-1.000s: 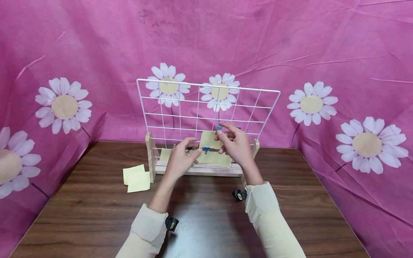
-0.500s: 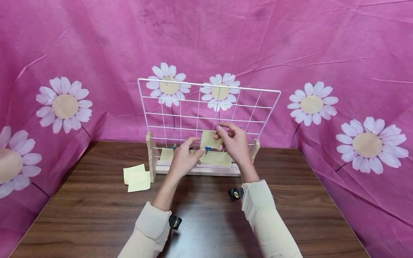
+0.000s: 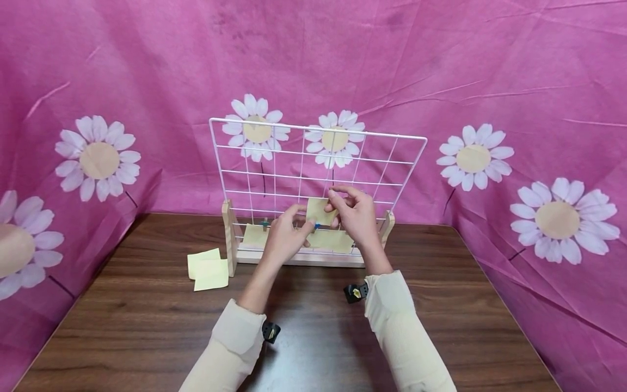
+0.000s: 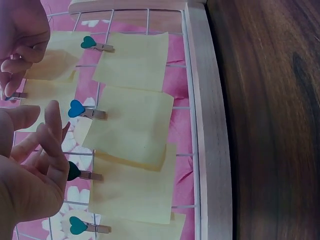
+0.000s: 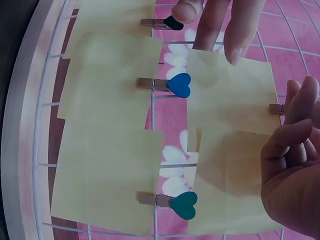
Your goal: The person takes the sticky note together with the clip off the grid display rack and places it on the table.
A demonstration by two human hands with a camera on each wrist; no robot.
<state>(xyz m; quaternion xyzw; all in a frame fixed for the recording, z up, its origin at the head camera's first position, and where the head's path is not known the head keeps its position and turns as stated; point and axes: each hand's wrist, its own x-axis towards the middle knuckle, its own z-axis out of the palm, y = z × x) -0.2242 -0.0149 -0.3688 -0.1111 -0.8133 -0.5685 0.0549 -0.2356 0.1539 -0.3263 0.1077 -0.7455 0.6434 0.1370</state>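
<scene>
My right hand (image 3: pixel 360 218) pinches a small wooden clothespin (image 5: pixel 275 108) at the top edge of a yellow sticky note (image 3: pixel 316 211) on the white wire grid (image 3: pixel 318 129); the fingers mostly cover the clip. At that note's lower left corner is my left hand (image 3: pixel 286 237), thumb and forefinger apart, with fingertips overlapping its edge in the right wrist view. Another note (image 5: pixel 235 182) hangs beside it, partly behind my right hand. Along the lower row, several notes (image 4: pixel 130 122) are held by clothespins with a blue heart (image 5: pixel 178 85) or green heart (image 5: pixel 184 205).
A pale wooden base (image 3: pixel 303 261) with upright side pieces (image 3: pixel 229 239) carries the grid on the brown table (image 3: pixel 313 348). Two loose sticky notes (image 3: pixel 211 275) lie overlapped left of the stand. A pink cloth with daisies (image 3: pixel 392 65) hangs behind.
My left hand has shifted slightly right, its fingers now overlapping the note's lower left corner. My right hand stays at the note's top, its fingers now covering the blue heart there.
</scene>
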